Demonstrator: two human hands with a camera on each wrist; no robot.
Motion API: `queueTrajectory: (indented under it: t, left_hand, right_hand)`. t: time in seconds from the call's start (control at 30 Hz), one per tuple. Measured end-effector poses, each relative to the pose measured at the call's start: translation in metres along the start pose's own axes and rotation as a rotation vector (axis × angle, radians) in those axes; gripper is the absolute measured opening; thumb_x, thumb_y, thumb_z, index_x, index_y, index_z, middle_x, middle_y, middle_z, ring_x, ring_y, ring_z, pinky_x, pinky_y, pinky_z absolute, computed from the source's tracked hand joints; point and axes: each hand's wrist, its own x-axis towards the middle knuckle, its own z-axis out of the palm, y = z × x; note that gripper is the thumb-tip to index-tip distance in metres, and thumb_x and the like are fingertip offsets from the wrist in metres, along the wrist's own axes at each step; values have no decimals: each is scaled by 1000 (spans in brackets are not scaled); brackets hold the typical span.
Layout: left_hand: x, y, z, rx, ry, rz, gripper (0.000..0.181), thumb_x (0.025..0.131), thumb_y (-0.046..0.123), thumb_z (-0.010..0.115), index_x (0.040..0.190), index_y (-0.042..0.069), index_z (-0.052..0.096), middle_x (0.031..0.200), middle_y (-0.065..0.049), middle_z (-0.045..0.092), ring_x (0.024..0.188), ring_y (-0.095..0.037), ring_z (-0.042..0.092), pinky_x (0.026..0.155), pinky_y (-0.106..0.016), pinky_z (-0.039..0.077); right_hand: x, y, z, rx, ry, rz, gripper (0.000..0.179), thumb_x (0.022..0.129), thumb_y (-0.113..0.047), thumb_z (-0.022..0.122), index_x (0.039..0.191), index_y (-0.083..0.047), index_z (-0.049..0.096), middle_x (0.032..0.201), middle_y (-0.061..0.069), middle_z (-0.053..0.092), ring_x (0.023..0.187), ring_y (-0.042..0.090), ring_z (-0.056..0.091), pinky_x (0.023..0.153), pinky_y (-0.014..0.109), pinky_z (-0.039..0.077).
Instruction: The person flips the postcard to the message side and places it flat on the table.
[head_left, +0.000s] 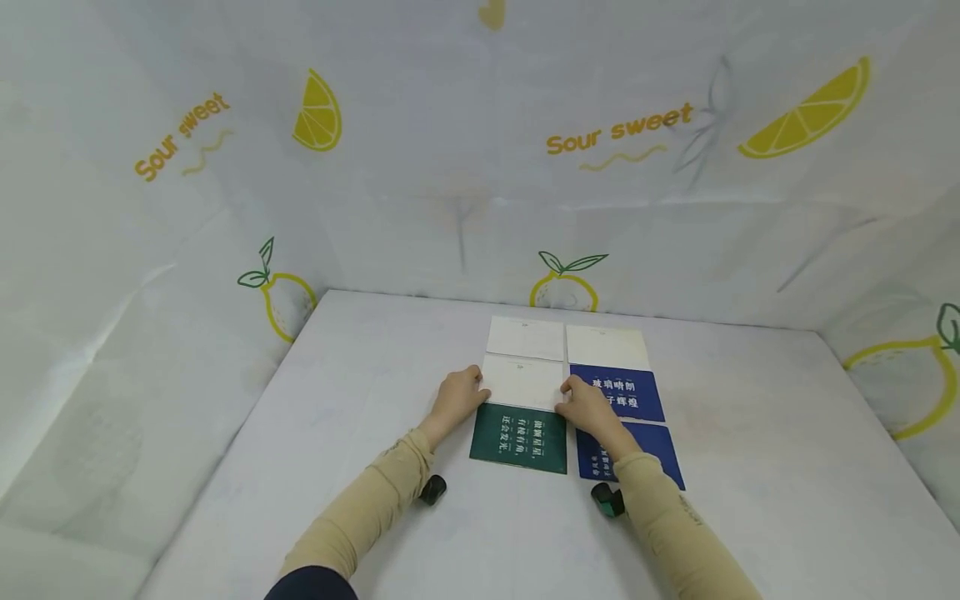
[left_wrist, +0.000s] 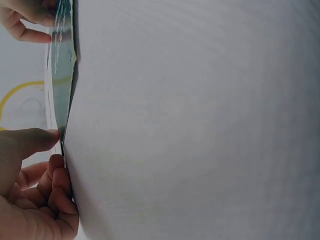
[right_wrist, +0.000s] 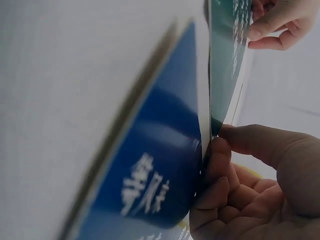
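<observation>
The green card (head_left: 517, 439) with white Chinese lettering lies in the left column, below a white card (head_left: 522, 381). My left hand (head_left: 456, 400) pinches the green card's far left corner between thumb and index finger; the other fingers curl beneath. At its far right corner, my right hand (head_left: 591, 408) pinches the same card. In the right wrist view, thumb and index finger (right_wrist: 218, 155) meet at that corner. Beside this hand lies a blue lettered card (head_left: 637, 400), partly covered by it. Below that, another blue card (head_left: 652, 446) sits partly under the right forearm.
Two more white cards (head_left: 525, 337) form the far row, one at the right (head_left: 606, 346). Dark small objects stand near the left forearm (head_left: 432, 490) and right forearm (head_left: 607, 499). A white sheet with lemon prints (head_left: 420, 225) hangs behind the white table (head_left: 315, 433).
</observation>
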Motion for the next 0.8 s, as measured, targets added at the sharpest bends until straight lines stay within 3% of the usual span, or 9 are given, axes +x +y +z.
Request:
queueTrajectory:
  t: [0.17,0.37,0.53,0.8]
  left_hand:
    - [-1,0,-1,-35,-18,-18,28,86,16,64,103,-6,60,62,-6,56,47,-8,39,43,-18,31]
    - [-3,6,-5,18,-23,-34,34,86,22,64,107,-4,60,72,-7,58,58,-12,46,52,-22,37]
    - [-9,18,-4,60,-34,-18,37,87,28,63,109,0,62,79,-6,60,62,-12,47,54,-23,38]
    - [-10,52,3,-11,-57,65,38,88,31,62,114,4,61,85,-7,58,66,-11,48,56,-21,38]
  right_hand:
    - [-2,3,-3,17,-3,-15,38,87,-16,60,117,6,52,81,12,58,67,19,51,57,27,41]
    - [-9,2,-14,32,27,-42,45,90,-25,59,124,4,51,85,13,63,66,17,55,57,27,43]
    - [-21,2,-26,39,44,-70,43,90,-27,59,122,3,54,81,10,61,65,16,52,57,26,40]
    - [-40,13,-52,51,50,-89,53,92,-35,56,129,2,48,88,12,64,71,16,55,61,29,44]
